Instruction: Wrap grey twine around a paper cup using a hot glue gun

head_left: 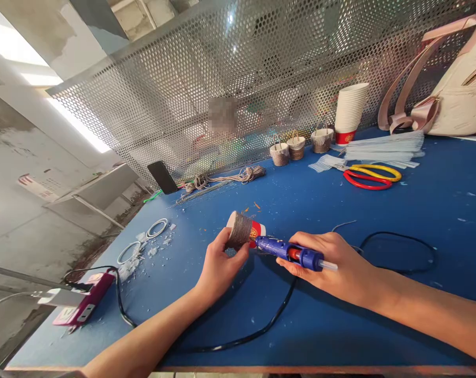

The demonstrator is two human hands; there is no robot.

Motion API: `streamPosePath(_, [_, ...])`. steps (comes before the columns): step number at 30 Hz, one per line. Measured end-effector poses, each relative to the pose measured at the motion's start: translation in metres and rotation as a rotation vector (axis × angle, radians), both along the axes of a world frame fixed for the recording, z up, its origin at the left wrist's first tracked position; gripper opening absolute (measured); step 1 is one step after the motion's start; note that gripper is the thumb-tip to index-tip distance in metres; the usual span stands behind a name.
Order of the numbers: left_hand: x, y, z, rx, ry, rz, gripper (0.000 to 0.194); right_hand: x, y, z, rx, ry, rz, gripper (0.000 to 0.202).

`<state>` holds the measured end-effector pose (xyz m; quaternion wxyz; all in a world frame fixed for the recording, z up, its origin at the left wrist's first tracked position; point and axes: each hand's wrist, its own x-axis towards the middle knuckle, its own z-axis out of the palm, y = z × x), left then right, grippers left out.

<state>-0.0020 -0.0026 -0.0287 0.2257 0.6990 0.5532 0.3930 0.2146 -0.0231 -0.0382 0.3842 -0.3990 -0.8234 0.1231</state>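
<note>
My left hand is closed around a paper cup that lies tilted on its side. Grey-brown cord is wound round much of the cup, and a red and white printed band stays bare toward the right. In my right hand is a blue hot glue gun, with a clear glue stick poking out of its back end. The gun's nozzle points left and meets the cup near the edge of the wound cord. Whether glue is coming out is too small to see.
Cord-wrapped small cups, a stack of paper cups, white strips and red-yellow scissors lie toward the back. Cord bundles and a phone are by the mesh panel. A pink power strip sits left; black cable crosses the front.
</note>
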Motion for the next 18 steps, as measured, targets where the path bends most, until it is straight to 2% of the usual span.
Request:
streamPosePath(10, [0.0,-0.0004,0.0008,0.008,0.031,0.0,0.009,-0.0003,-0.0012,-0.0033,0.085,-0.042,0.021,0.023])
streamPosePath(15, [-0.0023,0.0007,-0.0026,-0.004,0.034,-0.019,0.011,0.0016,0.0006,-0.0026,0.108,-0.039,-0.028,0.027])
streamPosePath(18, [-0.0024,0.0007,-0.0026,-0.005,0.038,-0.03,0.011,0.0019,-0.0003,-0.0021,0.11,-0.036,-0.009,0.027])
